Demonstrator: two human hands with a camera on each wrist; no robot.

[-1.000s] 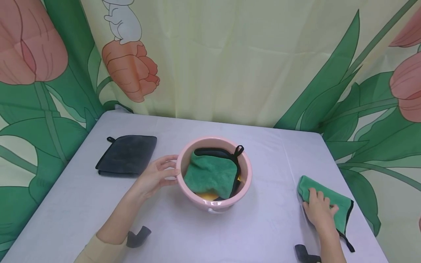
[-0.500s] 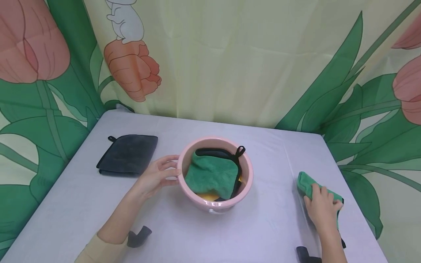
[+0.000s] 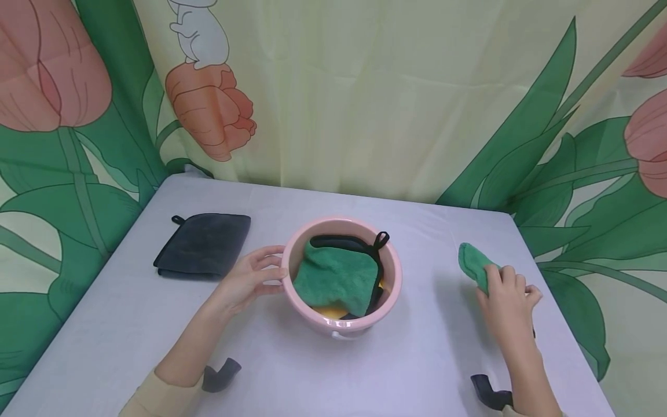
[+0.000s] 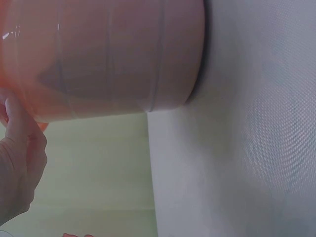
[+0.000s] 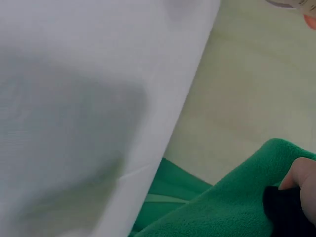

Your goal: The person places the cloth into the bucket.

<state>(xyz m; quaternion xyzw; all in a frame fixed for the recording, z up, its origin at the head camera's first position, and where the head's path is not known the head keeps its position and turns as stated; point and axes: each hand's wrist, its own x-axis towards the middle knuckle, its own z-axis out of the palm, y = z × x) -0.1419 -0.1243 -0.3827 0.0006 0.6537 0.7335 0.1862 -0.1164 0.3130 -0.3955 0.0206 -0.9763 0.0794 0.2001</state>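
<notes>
A pink bucket (image 3: 395,278) stands upright mid-table. My left hand (image 3: 251,282) grips its rim on the left; the left wrist view shows that hand (image 4: 22,160) beside the bucket wall (image 4: 111,54). Inside lies a green cloth (image 3: 336,272) with black edging and a black loop, over something yellow (image 3: 331,313). On the right, my right hand (image 3: 508,304) holds a second green cloth (image 3: 473,263) above the table, its shadow below. In the right wrist view, this cloth (image 5: 222,207) hangs from the hand (image 5: 307,185); part of it is hidden behind the hand.
A folded dark grey cloth (image 3: 205,246) with a loop lies at the table's back left. The table (image 3: 323,382) has a white cover. Behind it hangs a printed curtain (image 3: 354,116). Dark curved pieces (image 3: 221,375) show beside both wrists.
My right hand has gathered the green cloth and lifted it from the table, moving up and slightly away. My left hand and the bucket have stayed in place.
</notes>
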